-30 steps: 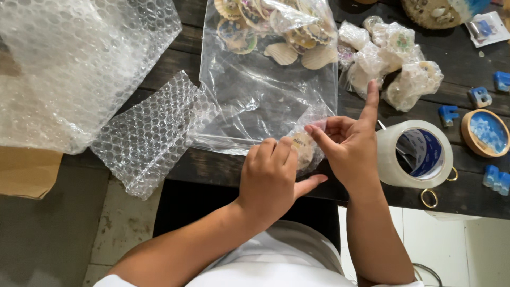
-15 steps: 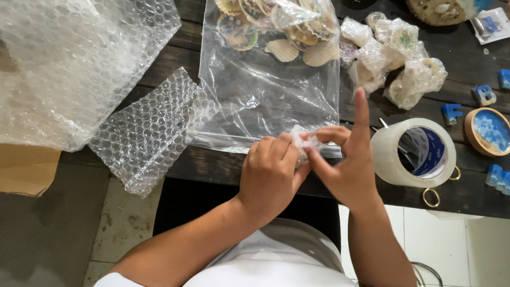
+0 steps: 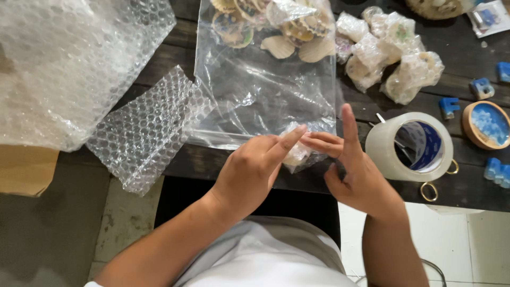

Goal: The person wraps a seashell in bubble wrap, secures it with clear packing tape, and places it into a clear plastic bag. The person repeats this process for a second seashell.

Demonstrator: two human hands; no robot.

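Head view: a small bubble-wrapped bundle [image 3: 296,153] was held at the near table [image 3: 175,50] edge, pinched between both hands. Left hand [image 3: 254,172] was closed on the bundle from the left, index finger stretched across its top. Right hand [image 3: 357,178] gripped it from the right with thumb and bent fingers; one finger was pointed straight up, clear of the wrap. Contents of the bundle could not be made out.

Just right of the right hand, a roll of clear tape [image 3: 410,146] was stood on the table, with two brass rings [image 3: 430,191] near its base. A cut sheet of bubble wrap [image 3: 143,127] was draped over the table edge to the left, touching a clear plastic bag [image 3: 255,90] laid flat behind the hands. The bundle rested against the bag's near edge.

Further back, painted shells [image 3: 265,26] were seen in the far end of the bag. Several wrapped bundles [image 3: 393,53] were piled to the right of it. A large mass of bubble wrap [image 3: 69,58] was heaped far left. Small blue pieces [image 3: 481,87] and a round blue-filled dish [image 3: 486,125] were placed at the far right.
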